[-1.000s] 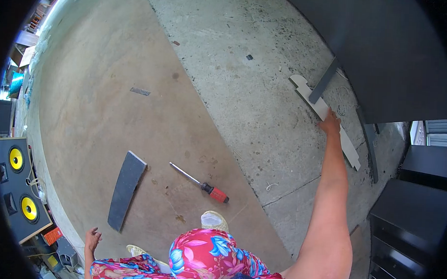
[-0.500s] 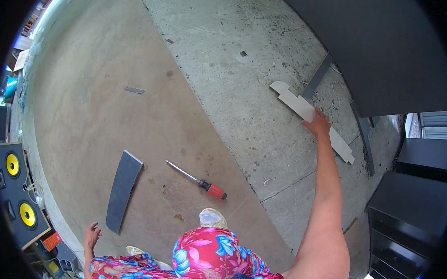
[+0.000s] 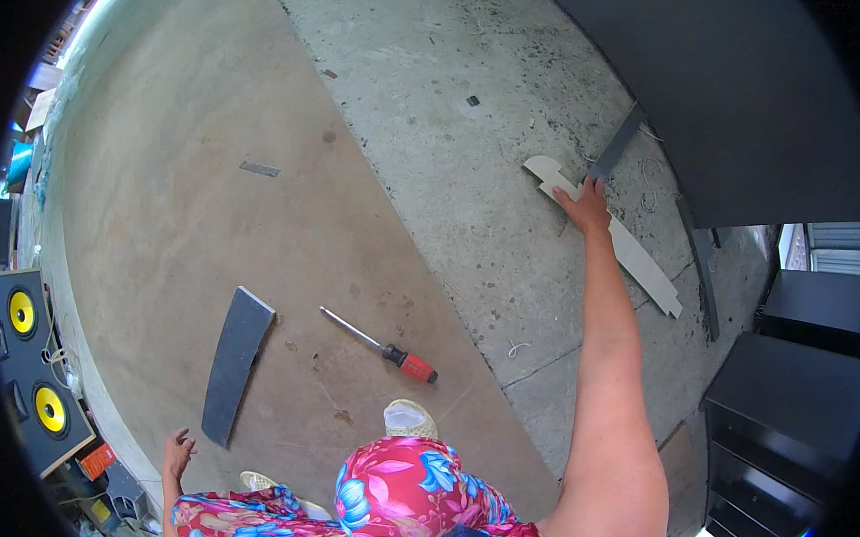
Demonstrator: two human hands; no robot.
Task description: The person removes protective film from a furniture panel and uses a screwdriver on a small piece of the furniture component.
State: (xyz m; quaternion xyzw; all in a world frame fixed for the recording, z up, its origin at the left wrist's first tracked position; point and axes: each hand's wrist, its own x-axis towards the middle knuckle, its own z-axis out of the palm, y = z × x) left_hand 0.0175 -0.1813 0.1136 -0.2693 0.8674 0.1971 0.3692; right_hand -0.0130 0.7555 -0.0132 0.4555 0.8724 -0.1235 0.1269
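My right hand [image 3: 586, 208] is over the upper part of a long white notched board [image 3: 640, 265] on the concrete floor, its thumb on one edge and its fingers across the other. A dark grey strip [image 3: 615, 142] lies just beyond those fingers. At the lower left my left hand [image 3: 178, 451] hangs with its fingers loosely apart and holds nothing. Near it a dark grey curved panel [image 3: 237, 366] rests on the brown floor. A screwdriver with a red and black handle [image 3: 413, 365] lies between the panel and my right arm.
A large dark panel [image 3: 730, 99] fills the upper right. Dark cabinets [image 3: 776, 404] stand at the right edge, with a narrow dark strip [image 3: 699, 264] near them. Speakers with yellow cones [image 3: 50, 409] are at the far left. A loose string [image 3: 518, 349] lies on the concrete.
My right hand has moved up and left along the white board, toward its rounded end. The board has barely moved. My left hand stays where it was.
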